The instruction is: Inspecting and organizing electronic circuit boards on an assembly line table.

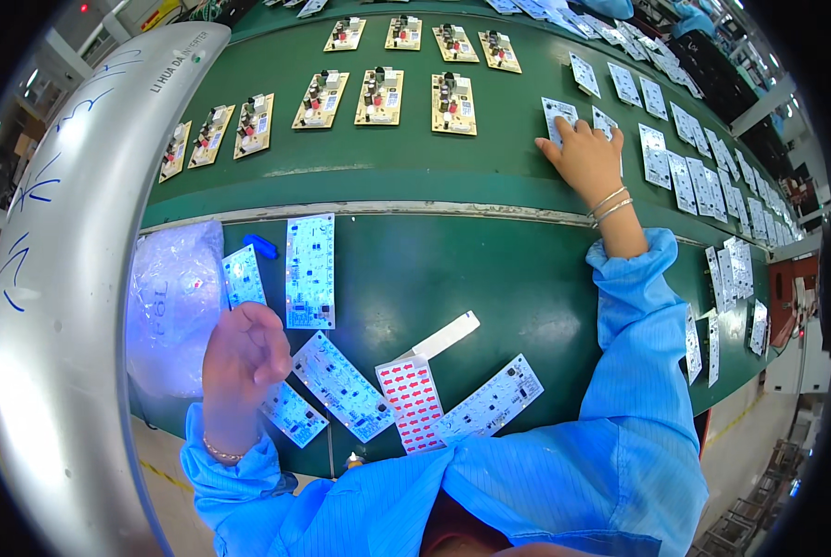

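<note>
My right hand (587,160) reaches across to the far green surface with its fingers spread. Its fingertips are at two white circuit boards, one by the thumb and forefinger (557,110) and one under the other fingers (605,121). Close to me on the left, my left hand (246,355) is raised with curled fingers; whatever they may hold is hidden. Around it lie more white circuit boards: an upright one (311,269), a slanted one (346,385), one below the hand (297,416) and one behind it (242,273). A sheet of red arrow stickers (410,395) overlaps another board (492,401).
A silver machine housing (81,278) rises at the left, beside a clear plastic bag (176,306). A small blue object (261,245) and a white strip (448,334) lie on the near surface. Beyond a metal rail (453,212) stand several tan component boards (380,96); white boards (655,156) line the right.
</note>
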The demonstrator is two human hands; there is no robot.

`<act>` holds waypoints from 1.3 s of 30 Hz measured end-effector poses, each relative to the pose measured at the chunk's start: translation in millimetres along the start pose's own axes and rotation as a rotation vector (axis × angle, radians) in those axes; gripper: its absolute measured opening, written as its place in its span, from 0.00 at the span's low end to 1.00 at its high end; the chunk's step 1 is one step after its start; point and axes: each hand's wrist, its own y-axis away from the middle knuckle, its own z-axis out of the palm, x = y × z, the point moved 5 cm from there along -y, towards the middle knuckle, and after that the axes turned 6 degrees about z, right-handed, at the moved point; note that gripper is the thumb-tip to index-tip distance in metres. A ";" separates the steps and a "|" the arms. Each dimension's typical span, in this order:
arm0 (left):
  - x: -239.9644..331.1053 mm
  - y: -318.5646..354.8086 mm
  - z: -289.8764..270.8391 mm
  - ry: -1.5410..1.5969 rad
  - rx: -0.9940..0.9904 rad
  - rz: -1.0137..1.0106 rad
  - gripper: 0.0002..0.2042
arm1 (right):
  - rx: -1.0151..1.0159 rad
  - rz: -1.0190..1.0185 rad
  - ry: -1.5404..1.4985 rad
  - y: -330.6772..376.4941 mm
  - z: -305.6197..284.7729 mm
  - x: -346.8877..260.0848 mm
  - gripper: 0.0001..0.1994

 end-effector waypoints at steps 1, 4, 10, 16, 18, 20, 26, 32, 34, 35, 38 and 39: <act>0.7 1.9 -1.7 -0.084 -0.011 -0.005 0.22 | -0.003 0.000 -0.001 -0.2 1.1 -0.4 0.23; 3.8 3.5 7.3 -0.229 -0.117 0.057 0.17 | -0.011 -0.044 -0.124 -4.7 4.5 -5.0 0.21; 16.9 0.0 1.7 -0.730 0.099 0.591 0.17 | 0.390 -0.639 -0.770 36.8 -77.0 -99.8 0.23; 21.7 -4.5 12.4 -1.210 0.074 0.857 0.40 | 0.461 -1.028 -0.967 70.3 -130.4 -157.1 0.24; 24.6 -1.7 14.9 -1.243 0.097 0.861 0.42 | 0.487 -1.110 -1.032 76.0 -133.8 -165.8 0.25; 28.5 -0.3 17.2 -1.267 0.108 0.863 0.45 | 0.445 -1.244 -1.156 86.5 -135.1 -170.3 0.25; 24.9 8.5 18.0 -1.409 -0.014 0.851 0.45 | 0.409 -1.340 -1.252 101.4 -139.0 -170.8 0.24; 31.1 15.6 26.5 -1.254 -0.051 1.092 0.46 | 0.410 -1.238 -1.270 94.6 -131.0 -169.8 0.22; 32.9 16.2 24.2 -1.177 -0.043 1.096 0.47 | 0.462 -1.141 -1.269 90.2 -126.9 -164.5 0.21; 34.4 17.0 22.1 -1.100 -0.034 1.098 0.47 | 0.403 -1.106 -1.314 88.3 -122.0 -163.6 0.24; 35.5 16.5 22.2 -1.119 -0.071 1.106 0.48 | 0.301 -1.089 -1.329 82.7 -114.0 -162.6 0.32; 35.6 16.3 21.2 -1.118 -0.070 1.102 0.48 | 0.308 -1.105 -1.327 82.7 -112.3 -163.1 0.33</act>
